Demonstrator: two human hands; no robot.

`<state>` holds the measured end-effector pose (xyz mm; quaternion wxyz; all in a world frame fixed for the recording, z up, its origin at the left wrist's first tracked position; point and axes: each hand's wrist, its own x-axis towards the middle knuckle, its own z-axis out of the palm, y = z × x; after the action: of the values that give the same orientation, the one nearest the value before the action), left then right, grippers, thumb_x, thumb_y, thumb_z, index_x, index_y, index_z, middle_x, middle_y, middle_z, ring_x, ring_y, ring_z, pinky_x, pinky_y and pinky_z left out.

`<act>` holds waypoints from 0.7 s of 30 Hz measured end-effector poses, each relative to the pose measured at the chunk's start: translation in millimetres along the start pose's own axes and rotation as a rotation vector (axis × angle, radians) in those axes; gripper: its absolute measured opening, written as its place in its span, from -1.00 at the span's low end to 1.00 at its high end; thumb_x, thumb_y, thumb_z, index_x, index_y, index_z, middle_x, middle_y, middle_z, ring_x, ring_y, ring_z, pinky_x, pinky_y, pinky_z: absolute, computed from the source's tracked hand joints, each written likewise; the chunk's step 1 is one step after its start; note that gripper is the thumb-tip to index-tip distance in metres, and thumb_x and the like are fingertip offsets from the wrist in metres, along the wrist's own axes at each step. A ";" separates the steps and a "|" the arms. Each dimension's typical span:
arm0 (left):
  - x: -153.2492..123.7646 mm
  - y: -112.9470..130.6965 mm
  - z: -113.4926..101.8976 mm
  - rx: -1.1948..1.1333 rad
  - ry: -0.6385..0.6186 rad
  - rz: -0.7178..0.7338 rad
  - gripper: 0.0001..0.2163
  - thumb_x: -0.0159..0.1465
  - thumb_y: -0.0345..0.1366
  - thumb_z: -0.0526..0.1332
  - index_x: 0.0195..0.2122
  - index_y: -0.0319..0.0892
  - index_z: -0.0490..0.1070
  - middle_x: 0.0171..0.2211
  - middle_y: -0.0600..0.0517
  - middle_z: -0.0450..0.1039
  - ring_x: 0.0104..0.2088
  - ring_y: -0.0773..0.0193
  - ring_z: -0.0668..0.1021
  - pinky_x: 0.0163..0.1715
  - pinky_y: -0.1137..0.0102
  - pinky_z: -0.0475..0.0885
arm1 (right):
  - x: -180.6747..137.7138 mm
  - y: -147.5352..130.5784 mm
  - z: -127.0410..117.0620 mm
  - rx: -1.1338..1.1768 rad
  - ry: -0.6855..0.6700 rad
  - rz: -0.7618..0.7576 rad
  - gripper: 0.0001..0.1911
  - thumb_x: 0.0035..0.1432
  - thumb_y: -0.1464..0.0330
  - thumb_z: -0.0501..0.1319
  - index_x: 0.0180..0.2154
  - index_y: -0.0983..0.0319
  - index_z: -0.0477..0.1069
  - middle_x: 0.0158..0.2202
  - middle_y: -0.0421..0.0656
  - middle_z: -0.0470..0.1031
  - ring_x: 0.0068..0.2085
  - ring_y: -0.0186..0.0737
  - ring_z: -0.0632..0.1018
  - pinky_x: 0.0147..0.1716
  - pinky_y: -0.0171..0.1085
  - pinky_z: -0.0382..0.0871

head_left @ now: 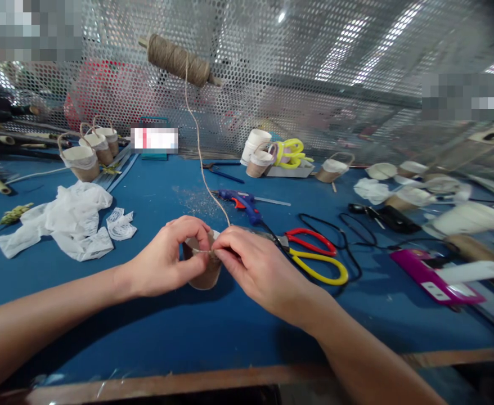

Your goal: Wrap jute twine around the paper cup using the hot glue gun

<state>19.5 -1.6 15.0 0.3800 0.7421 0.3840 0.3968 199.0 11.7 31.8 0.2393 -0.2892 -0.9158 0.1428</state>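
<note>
My left hand is wrapped round a small twine-covered paper cup that rests on the blue table. My right hand pinches the jute twine against the cup's rim. The twine runs up from my fingers to a spool hung on the perforated metal screen at the back. Both hands meet over the cup, near the table's front middle.
Red-and-yellow scissors and a blue glue gun lie just right of my hands. Crumpled white paper lies left. Finished cup baskets stand at back left, more cups at back middle. A magenta box lies right.
</note>
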 end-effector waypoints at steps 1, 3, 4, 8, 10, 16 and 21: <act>-0.2 -0.4 -0.2 -0.026 -0.004 -0.014 -0.92 0.07 -0.44 0.13 -0.52 -0.18 0.22 -0.38 -0.03 0.39 -0.17 0.16 0.42 -0.16 0.29 0.30 | 0.2 0.3 -0.1 0.014 -0.001 0.005 -0.87 0.21 0.48 0.02 -0.37 0.23 0.28 -0.40 -0.14 0.40 -0.37 -0.29 0.42 -0.36 -0.29 0.32; -0.5 -1.8 -1.2 -0.092 -0.014 -0.053 -0.93 0.07 -0.46 0.12 -0.51 -0.19 0.22 -0.35 -0.03 0.40 -0.18 0.18 0.42 -0.16 0.30 0.29 | 0.4 0.9 -0.5 0.059 -0.002 0.011 -0.88 0.21 0.48 0.02 -0.33 0.23 0.29 -0.36 -0.14 0.42 -0.34 -0.30 0.44 -0.32 -0.29 0.34; -0.5 -2.7 -2.0 -0.128 -0.016 -0.071 -0.93 0.07 -0.47 0.11 -0.51 -0.20 0.23 -0.34 -0.03 0.39 -0.19 0.19 0.41 -0.16 0.31 0.28 | 0.4 1.1 -0.7 0.085 0.000 0.014 -0.88 0.22 0.48 0.01 -0.30 0.23 0.30 -0.33 -0.13 0.43 -0.31 -0.30 0.45 -0.29 -0.28 0.35; 0.8 -5.7 -5.4 -0.278 -0.037 -0.130 -0.95 0.08 -0.45 0.11 -0.50 -0.22 0.24 -0.36 0.00 0.37 -0.29 0.27 0.40 -0.24 0.36 0.29 | -0.4 2.1 -1.4 0.152 0.030 0.071 -0.80 0.23 0.48 0.01 -0.13 0.25 0.29 -0.19 -0.09 0.45 -0.18 -0.29 0.48 -0.17 -0.27 0.36; 1.6 -6.8 -6.5 -0.346 -0.055 -0.159 -0.95 0.10 -0.43 0.11 -0.49 -0.23 0.25 -0.36 0.02 0.36 -0.31 0.30 0.39 -0.27 0.39 0.29 | -0.5 2.7 -1.4 0.173 0.042 0.124 -0.78 0.23 0.47 0.00 -0.10 0.23 0.28 -0.17 -0.10 0.46 -0.16 -0.28 0.48 -0.16 -0.26 0.36; 1.7 -13.6 -7.7 -0.458 -0.084 -0.223 -0.94 0.10 -0.39 0.15 -0.48 -0.23 0.28 -0.36 0.03 0.34 -0.29 0.30 0.38 -0.26 0.40 0.26 | 1.0 4.6 -0.1 0.307 0.012 0.244 -0.80 0.22 0.40 0.01 -0.14 0.23 0.32 -0.25 -0.13 0.48 -0.35 -0.34 0.49 -0.35 -0.31 0.40; 0.1 -21.2 -8.5 -0.467 -0.076 -0.265 -0.92 0.09 -0.37 0.19 -0.50 -0.22 0.31 -0.31 -0.01 0.40 -0.09 0.19 0.38 -0.13 0.35 0.24 | 0.9 6.7 -1.3 0.367 0.204 0.363 -0.85 0.18 0.35 0.07 -0.22 0.25 0.32 -0.34 -0.16 0.45 -0.47 -0.38 0.42 -0.49 -0.35 0.34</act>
<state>6.4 9.5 0.0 0.6036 0.5921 0.3615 0.3931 202.1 17.8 30.5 0.3494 -0.4133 -0.7788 0.3171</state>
